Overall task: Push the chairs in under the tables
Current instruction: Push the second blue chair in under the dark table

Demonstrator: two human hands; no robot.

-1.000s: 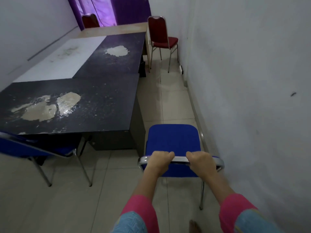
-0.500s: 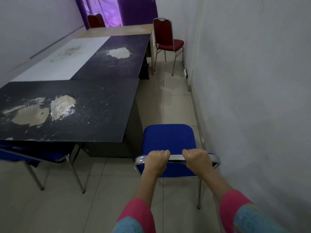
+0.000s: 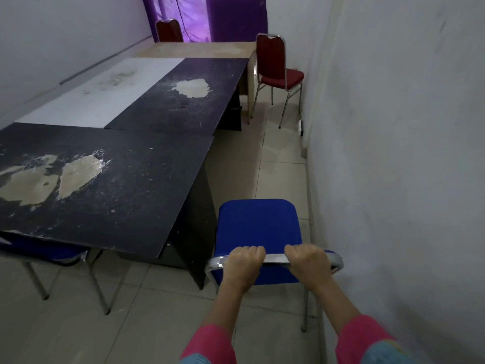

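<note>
We have both hands on the chrome top rail of the blue chair [image 3: 258, 222]. Our left hand [image 3: 244, 261] is curled tight over the rail near its left bend, knuckles up, fingers wrapped over the far edge. Our right hand [image 3: 308, 261] grips the same rail a little to the right, fingers folded over it in the same way; a short strip of bare chrome shows between the two fists. Pink sleeves [image 3: 210, 342] cover both forearms.

The chair stands in the aisle between the near black table [image 3: 126, 190] and the white wall [image 3: 406, 153], its seat just beside the table's end panel and facing down the aisle, not under the top. A second blue chair [image 3: 60, 254] sits tucked under the near edge of that table at left. Farther on, a red chair [image 3: 278, 72] stands clear of the far tables, near the wall, and another red chair [image 3: 169, 31] shows behind the far tan table [image 3: 199, 49], before the purple curtain [image 3: 210, 17].
</note>
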